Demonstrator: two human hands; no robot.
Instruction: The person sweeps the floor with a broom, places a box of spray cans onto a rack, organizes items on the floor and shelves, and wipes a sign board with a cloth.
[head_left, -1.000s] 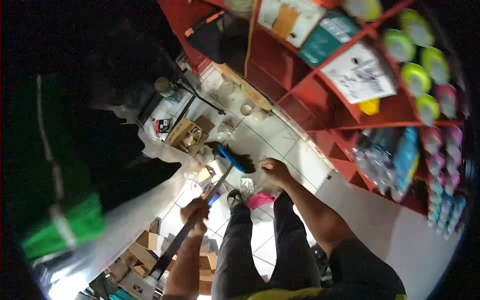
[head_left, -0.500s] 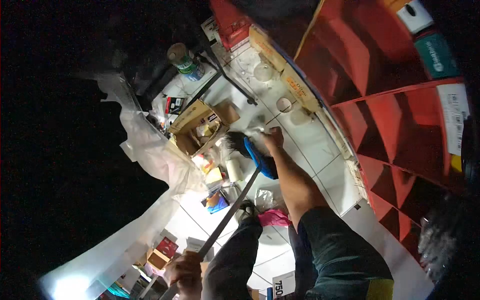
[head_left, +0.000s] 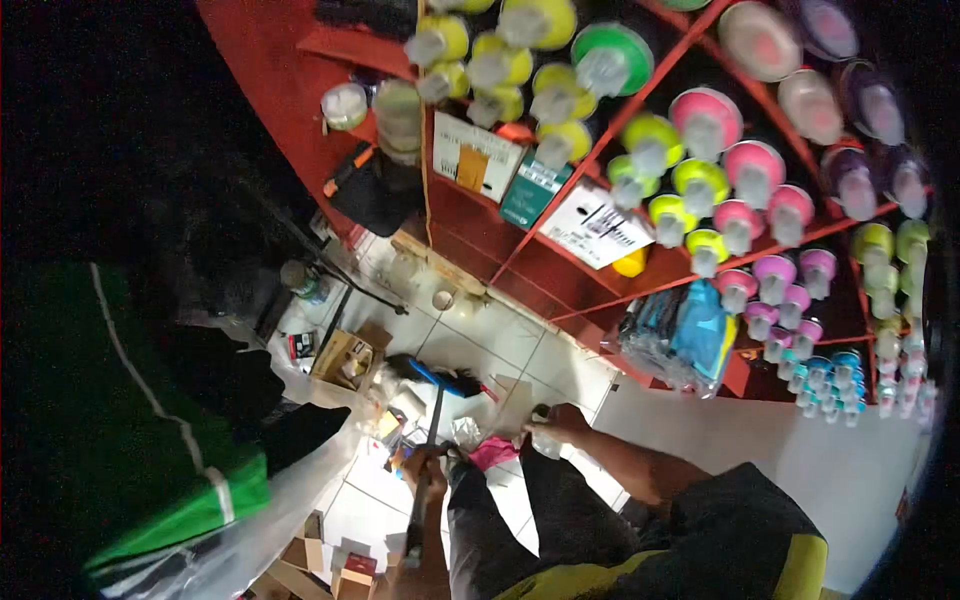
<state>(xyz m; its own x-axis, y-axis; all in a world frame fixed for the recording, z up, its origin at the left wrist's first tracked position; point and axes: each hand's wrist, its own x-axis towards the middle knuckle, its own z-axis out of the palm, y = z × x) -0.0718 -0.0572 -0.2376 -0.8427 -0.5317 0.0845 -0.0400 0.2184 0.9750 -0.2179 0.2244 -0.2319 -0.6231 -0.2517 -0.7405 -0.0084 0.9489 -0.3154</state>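
My left hand (head_left: 425, 472) is wrapped round the dark handle of a broom (head_left: 434, 425). The broom's blue head with dark bristles rests on the white tiled floor among litter. My right hand (head_left: 566, 426) is closed near my knee, with a pale, partly see-through thing (head_left: 545, 442) at its fingers that I cannot make out. Between my feet lies a pink cloth or bag (head_left: 494, 453), with crumpled clear plastic (head_left: 466, 431) beside it. An opened cardboard box (head_left: 348, 361) with scraps in it stands left of the broom head.
Red shelving (head_left: 520, 260) rises ahead and to the right, with many colourful capped containers (head_left: 752, 172) and some boxes. A plastic-wrapped blue pack (head_left: 700, 325) hangs by its lower edge. Clear sheeting (head_left: 310, 455) and green fabric (head_left: 180, 400) are at left. Small cartons (head_left: 355, 575) lie at bottom.
My view has tilted up toward the shelves. My right hand has drawn back from the floor beyond the broom head to near my knee. The left hand keeps hold of the broom.
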